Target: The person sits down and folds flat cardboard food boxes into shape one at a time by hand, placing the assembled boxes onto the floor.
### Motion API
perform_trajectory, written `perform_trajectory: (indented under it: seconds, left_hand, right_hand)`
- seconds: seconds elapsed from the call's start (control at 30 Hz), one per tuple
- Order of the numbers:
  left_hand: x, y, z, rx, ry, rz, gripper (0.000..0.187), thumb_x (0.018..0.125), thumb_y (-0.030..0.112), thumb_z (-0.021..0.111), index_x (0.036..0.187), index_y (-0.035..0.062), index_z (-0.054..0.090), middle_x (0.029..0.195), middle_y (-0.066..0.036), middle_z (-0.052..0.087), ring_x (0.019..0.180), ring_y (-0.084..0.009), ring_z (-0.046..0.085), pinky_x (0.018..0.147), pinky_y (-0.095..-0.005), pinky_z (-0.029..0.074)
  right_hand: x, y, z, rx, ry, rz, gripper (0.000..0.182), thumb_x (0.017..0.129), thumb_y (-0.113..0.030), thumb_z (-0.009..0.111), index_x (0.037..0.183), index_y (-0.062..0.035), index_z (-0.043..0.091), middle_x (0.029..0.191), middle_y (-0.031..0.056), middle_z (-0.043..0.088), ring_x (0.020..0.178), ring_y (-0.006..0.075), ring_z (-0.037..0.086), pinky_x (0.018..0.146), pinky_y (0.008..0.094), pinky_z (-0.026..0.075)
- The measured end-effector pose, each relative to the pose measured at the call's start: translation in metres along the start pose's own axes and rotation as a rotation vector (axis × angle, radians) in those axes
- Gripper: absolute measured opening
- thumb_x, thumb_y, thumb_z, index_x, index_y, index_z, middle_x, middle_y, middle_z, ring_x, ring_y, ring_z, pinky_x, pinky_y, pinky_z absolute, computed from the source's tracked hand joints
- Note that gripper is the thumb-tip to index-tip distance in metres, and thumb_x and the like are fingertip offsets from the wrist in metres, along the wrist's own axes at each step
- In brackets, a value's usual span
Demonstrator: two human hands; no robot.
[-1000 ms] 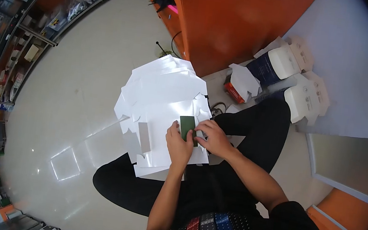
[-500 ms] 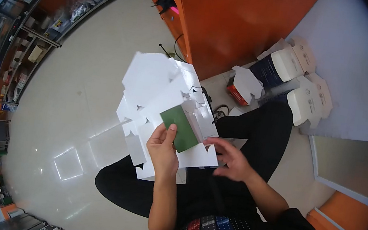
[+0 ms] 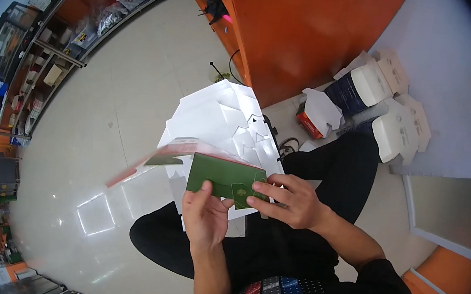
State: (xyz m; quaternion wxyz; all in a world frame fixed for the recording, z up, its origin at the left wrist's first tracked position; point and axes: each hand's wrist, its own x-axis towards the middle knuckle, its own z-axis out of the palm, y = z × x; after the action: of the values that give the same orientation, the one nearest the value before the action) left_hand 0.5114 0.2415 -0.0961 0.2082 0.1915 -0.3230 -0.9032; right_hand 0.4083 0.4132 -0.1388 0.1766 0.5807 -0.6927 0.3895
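Note:
A green cardboard box blank is held up over my lap, with a line-printed emblem at its right end. My left hand grips its lower left edge, thumb on the green face. At the right end, the fingers of my right hand are closed on the blank. A pale, reddish-edged flap of it stretches left and is smeared by motion. Beneath lies a stack of white die-cut cardboard blanks, resting on my legs.
An orange cabinet stands ahead. Folded boxes, white and dark blue, sit by the wall at right, near a red-and-white open box. Shelves with goods line the far left. Tiled floor spreads at left.
The green blank has been turned and its white flap swung down to the left. My right hand has moved from beside the sheets onto the blank's right end.

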Motion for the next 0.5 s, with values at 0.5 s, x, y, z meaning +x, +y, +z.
perform_trajectory:
  seconds: [0.5]
  left_hand:
    - [-0.013,-0.004,0.014,-0.087,0.109,0.095,0.034,0.108,0.026,0.046,0.124,-0.0028,0.057,0.115,-0.020,0.068,0.099,-0.0307,0.072,0.081,-0.0460,0.065]
  right_hand:
    - [0.023,0.013,-0.020,0.081,-0.014,-0.224,0.022,0.083,-0.011,0.073,0.105,-0.0144,0.072,0.119,-0.0040,0.069,0.094,0.0179,0.066,0.069,0.0264,0.058]
